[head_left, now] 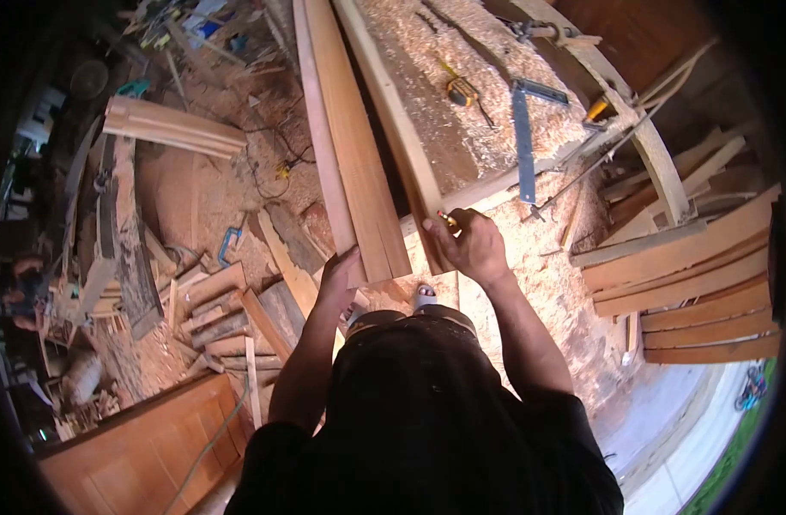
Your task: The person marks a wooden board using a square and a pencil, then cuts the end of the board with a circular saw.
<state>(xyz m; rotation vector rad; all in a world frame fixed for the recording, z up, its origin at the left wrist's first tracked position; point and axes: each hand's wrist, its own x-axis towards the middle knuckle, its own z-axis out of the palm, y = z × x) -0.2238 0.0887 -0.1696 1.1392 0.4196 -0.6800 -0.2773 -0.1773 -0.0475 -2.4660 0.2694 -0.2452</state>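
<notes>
My left hand (338, 280) is closed around the near left edge of a long wooden plank (356, 154), which stretches away from me alongside the workbench. In my right hand (477, 249), a short, thin yellow-and-dark thing (447, 221), pencil-like, sticks out between thumb and fingers. That hand is at the near end of a second, narrower board (410, 176) on the right, its thumb against or very near the wood. A dark gap separates the two boards. The fingertips under the plank are hidden.
Wood shavings cover the workbench (449, 146). On it lie a tape measure (462, 92) and a metal try square (523, 142). Curved boards (680, 275) are stacked at the right. Offcuts (217, 300), a moulded timber piece (174, 126) and a panelled door (153, 446) occupy the left.
</notes>
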